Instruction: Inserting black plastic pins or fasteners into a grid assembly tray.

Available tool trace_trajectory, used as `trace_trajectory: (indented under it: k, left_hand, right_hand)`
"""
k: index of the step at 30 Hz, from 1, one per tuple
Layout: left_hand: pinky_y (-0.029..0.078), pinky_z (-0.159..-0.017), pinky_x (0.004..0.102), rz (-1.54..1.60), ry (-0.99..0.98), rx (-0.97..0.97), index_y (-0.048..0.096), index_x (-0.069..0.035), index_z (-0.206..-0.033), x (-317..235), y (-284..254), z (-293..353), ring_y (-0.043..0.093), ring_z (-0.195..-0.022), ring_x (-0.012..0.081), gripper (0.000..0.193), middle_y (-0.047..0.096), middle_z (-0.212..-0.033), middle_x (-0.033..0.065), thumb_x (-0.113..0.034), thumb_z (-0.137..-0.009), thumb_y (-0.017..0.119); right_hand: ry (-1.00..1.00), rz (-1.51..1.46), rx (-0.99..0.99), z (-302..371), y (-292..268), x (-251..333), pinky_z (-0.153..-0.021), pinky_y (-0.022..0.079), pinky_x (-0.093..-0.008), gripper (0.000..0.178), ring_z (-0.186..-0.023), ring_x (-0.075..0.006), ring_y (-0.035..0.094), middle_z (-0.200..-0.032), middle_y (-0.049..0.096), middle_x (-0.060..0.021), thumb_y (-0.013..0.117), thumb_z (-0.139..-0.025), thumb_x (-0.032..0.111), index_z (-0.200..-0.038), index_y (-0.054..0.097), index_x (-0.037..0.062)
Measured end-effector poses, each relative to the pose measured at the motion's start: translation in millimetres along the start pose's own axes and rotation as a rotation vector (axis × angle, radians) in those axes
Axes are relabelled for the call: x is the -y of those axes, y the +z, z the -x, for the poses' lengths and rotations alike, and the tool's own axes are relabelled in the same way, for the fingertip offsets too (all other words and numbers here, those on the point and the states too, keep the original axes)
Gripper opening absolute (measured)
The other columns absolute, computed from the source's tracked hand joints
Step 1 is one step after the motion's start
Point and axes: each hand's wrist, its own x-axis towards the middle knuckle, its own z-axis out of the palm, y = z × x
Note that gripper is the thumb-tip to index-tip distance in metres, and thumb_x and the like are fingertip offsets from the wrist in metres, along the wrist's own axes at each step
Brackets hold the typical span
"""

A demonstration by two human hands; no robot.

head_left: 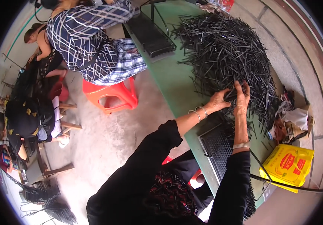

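A big heap of thin black sticks (225, 48) lies on the green table (161, 78). Both my hands are at the heap's near edge, close together. My left hand (218, 100), with bangles at the wrist, curls its fingers round some of the sticks. Beside it, my right hand (242, 98) is bent over sticks too, thumb and fingers closing on them; how many it holds is hidden. Just below my hands is a black grid rack (218, 147) with rows of small holes and a wire frame, partly covered by my right forearm.
Another black rack (152, 33) stands farther up the table, by a person in a checked shirt (82, 37) on a red stool (109, 95). A yellow bag (287, 165) and crumpled wrappings (295, 120) lie at right. Other people sit at left, near stacked black racks (43, 195).
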Motion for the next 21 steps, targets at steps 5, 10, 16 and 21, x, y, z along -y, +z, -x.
trace_trajectory:
  k: [5, 10, 16, 21]
  left_hand:
    - [0.050, -0.083, 0.0372, -0.064, -0.128, 0.159, 0.064, 0.006, -0.104, -12, -5, -9, 0.065, -0.094, 0.0316, 0.054, 0.068, -0.095, 0.0220, -0.025, -0.061, 0.077]
    - [0.051, -0.077, 0.0379, -0.185, -0.171, 0.198, 0.067, 0.005, -0.093, -5, -8, -17, 0.068, -0.087, 0.0314, 0.048, 0.069, -0.087, 0.0220, -0.029, -0.061, 0.077]
    - [0.051, -0.059, 0.0339, 0.061, -0.339, 0.170, 0.065, 0.007, -0.072, -8, -14, -16, 0.064, -0.060, 0.0228, 0.025, 0.067, -0.069, 0.0149, -0.017, -0.066, 0.072]
    - [0.057, -0.065, 0.0376, 0.919, -0.607, 0.089, 0.063, 0.004, -0.090, -23, -17, -37, 0.068, -0.072, 0.0263, 0.022, 0.068, -0.084, 0.0175, -0.016, -0.082, 0.066]
  right_hand:
    - [-0.038, 0.196, 0.065, -32, -18, -5, -0.077, 0.043, -0.0295, 0.041, -0.084, -0.0140, 0.057, -0.091, 0.066, -0.0027, 0.072, -0.084, 0.026, -0.114, 0.063, 0.0005]
    - [-0.065, 0.338, -0.078, -36, -9, 1, -0.076, 0.042, -0.0309, 0.047, -0.080, -0.0149, 0.055, -0.084, 0.066, -0.0079, 0.058, -0.093, 0.043, -0.076, 0.066, -0.0013]
    - [-0.289, 0.064, -0.284, -67, -44, 46, -0.053, 0.047, -0.0327, 0.052, -0.046, -0.0192, 0.051, -0.056, 0.060, -0.0078, 0.047, -0.095, 0.042, -0.062, 0.057, 0.0037]
    - [-0.372, 0.229, -0.328, -76, -68, 11, -0.042, 0.026, -0.0279, 0.035, -0.050, -0.0079, 0.036, -0.061, 0.045, 0.0047, 0.067, -0.089, 0.042, -0.075, 0.051, 0.0137]
